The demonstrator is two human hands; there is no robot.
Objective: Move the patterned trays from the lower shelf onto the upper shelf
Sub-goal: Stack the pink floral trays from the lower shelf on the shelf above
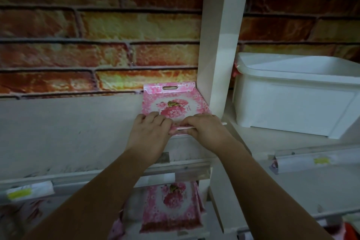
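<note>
Head view, looking at shelving against a brick-pattern wall (pixel 97 25). Your landmark is the white upright divider (pixel 224 48) between the two bays.

Pink tray (pixel 175 103): flat, rectangular, glossy, a border of small pink blossoms around a white oval with a pink flower cluster at its centre; slotted handle cut-out in the raised far end. It lies on the upper shelf (pixel 68 132), just left of the divider, far end near the wall.

Your left hand (pixel 150 132) and right hand (pixel 204 128) both hold the tray's near edge, fingers curled over the rim, knuckles almost touching each other. Thumbs hidden.

Lower-shelf trays (pixel 171 206): same pink floral print, directly below, left of the divider's foot. One face shows plainly; layered edges at its right side suggest a stack, count cannot be told.

Counted: one tray on the upper shelf; one white plastic tub (pixel 292 99) right of the divider; two shelf-edge label holders with yellow marks, one (pixel 23 193) far left of the divider, one (pixel 311 161) to its right. Writing on them too blurred to read.
</note>
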